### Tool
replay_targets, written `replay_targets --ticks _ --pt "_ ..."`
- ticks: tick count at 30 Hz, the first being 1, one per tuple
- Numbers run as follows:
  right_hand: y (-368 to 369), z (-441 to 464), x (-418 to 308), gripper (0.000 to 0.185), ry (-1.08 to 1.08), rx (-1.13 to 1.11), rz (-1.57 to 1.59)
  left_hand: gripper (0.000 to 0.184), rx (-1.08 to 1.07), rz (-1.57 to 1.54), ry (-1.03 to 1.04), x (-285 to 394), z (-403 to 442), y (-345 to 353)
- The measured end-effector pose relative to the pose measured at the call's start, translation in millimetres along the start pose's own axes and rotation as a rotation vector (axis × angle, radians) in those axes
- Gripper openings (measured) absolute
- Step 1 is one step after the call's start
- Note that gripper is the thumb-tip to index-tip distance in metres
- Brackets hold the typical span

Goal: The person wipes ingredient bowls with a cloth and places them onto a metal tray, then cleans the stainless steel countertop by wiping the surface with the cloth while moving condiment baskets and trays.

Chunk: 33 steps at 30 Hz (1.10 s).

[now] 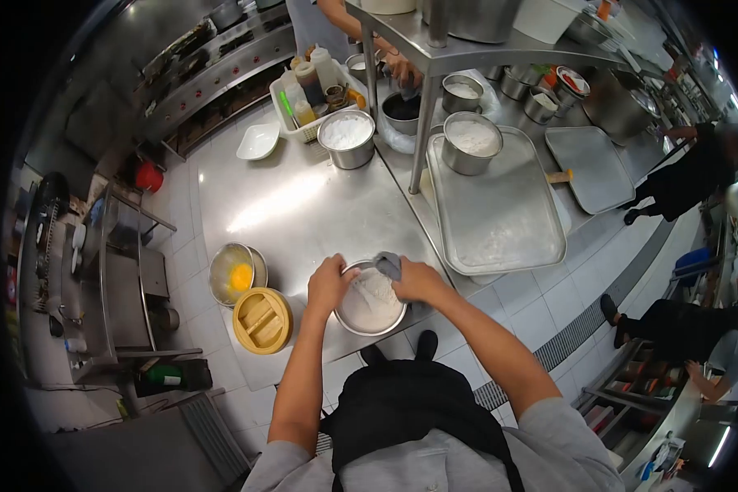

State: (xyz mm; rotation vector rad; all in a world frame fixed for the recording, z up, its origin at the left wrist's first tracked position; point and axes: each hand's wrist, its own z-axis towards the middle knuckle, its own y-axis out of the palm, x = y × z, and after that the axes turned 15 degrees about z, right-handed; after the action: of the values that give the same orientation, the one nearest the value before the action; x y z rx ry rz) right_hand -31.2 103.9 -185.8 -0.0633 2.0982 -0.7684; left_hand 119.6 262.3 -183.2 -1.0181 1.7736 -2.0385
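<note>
A round metal bowl (371,305) of white flour stands at the near edge of the steel table (303,221). My left hand (330,284) grips the bowl's left rim. My right hand (414,280) is closed on a grey cloth (388,265) at the bowl's upper right rim. Left of the bowl sits a yellow round container (262,321) with a bar across its top. Behind that container, a metal bowl (236,275) holds yellow egg yolk.
Farther back are a white dish (258,142), a pot of white powder (347,138), a basket of bottles (298,129) and a steel tray (498,213). A co-worker's hands (403,69) are beyond the shelf post. Other people stand at the right.
</note>
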Motion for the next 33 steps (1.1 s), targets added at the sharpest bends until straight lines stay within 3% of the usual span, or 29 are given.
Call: replay_targets --ticks 1,4,5,7,9,10,11,12,14,16,17,18,21,23,24,26,28,30,32,33 --pt "-3.8 5.5 -2.4 0.057 -0.077 -0.06 -0.089 0.036 -0.043 0.012 0.124 2.3 10.7 -0.7" --pt "0.4 -0.5 -4.4 0.054 -0.086 0.086 0.033 0.033 -0.213 -0.175 0.049 8.0 17.4 14.1" --pt "7.0 -10.8 -2.2 0.054 -0.08 0.094 0.044 0.031 -0.148 -0.236 0.005 7.9 12.0 18.0" --pt "37.0 -50.9 11.0 0.055 0.09 0.431 0.387 0.03 -0.087 -0.256 -0.088 5.8 0.8 27.8" --pt "64.8 -80.1 11.8 0.059 0.193 0.585 0.639 0.033 0.058 -0.326 -0.257 2.4 -11.3 45.7" --pt "92.7 -80.5 19.0 0.059 0.218 0.659 0.644 0.033 0.053 -0.317 -0.244 9.0 -18.1 52.2" --pt "116.1 -75.5 24.6 0.059 0.246 0.738 0.655 0.034 0.181 -0.369 -0.427 22.4 -24.8 59.8" --pt "110.5 -83.1 17.1 0.057 0.268 0.52 0.781 0.036 0.311 -0.423 -0.604 34.1 -29.4 66.0" --pt "91.9 -95.6 3.4 0.059 0.315 0.026 0.938 0.032 0.296 -0.615 -0.631 39.3 -30.7 79.2" --pt "96.4 -91.9 4.6 0.067 0.283 0.062 0.761 0.026 0.283 -0.883 -0.69 33.7 -22.5 96.0" --pt "95.3 -95.4 10.7 0.071 0.242 0.233 0.662 0.022 0.246 -1.052 -0.756 31.4 -19.4 97.7" --pt "68.4 -100.7 14.0 0.072 0.298 0.102 0.672 0.022 0.248 -1.04 -0.753 39.8 -19.8 81.6" --pt "25.9 -119.4 32.9 0.064 0.31 0.084 0.832 0.02 0.134 -1.26 -0.973 65.2 -16.5 35.2" --pt "27.8 -120.1 54.4 0.046 -0.274 0.466 0.913 0.019 0.112 -1.322 -0.957 62.4 -17.7 27.5" --pt "21.7 -122.3 51.4 0.046 -0.274 0.474 0.922 0.019 0.09 -1.405 -0.946 63.0 -18.3 24.3" --pt "9.2 -132.1 44.9 0.047 -0.525 0.669 0.758 0.018 0.044 -1.41 -0.912 65.4 -22.2 17.8" --pt "-6.4 -135.6 31.8 0.058 -0.577 0.696 0.62 0.018 -0.131 -1.431 -0.722 86.0 -26.3 -2.5" --pt "-21.2 -131.3 26.0 0.069 -0.775 0.818 0.423 0.02 -0.133 -1.408 -0.652 122.4 -31.6 -23.6" --pt "-57.3 -132.0 27.4 0.075 -0.825 0.884 0.441 0.022 -0.273 -1.324 -0.394 131.3 -34.5 -37.7" --pt "-86.9 -140.4 24.3 0.07 -0.83 0.771 0.578 0.016 -0.303 -1.3 -0.362 133.4 -33.9 -44.2"
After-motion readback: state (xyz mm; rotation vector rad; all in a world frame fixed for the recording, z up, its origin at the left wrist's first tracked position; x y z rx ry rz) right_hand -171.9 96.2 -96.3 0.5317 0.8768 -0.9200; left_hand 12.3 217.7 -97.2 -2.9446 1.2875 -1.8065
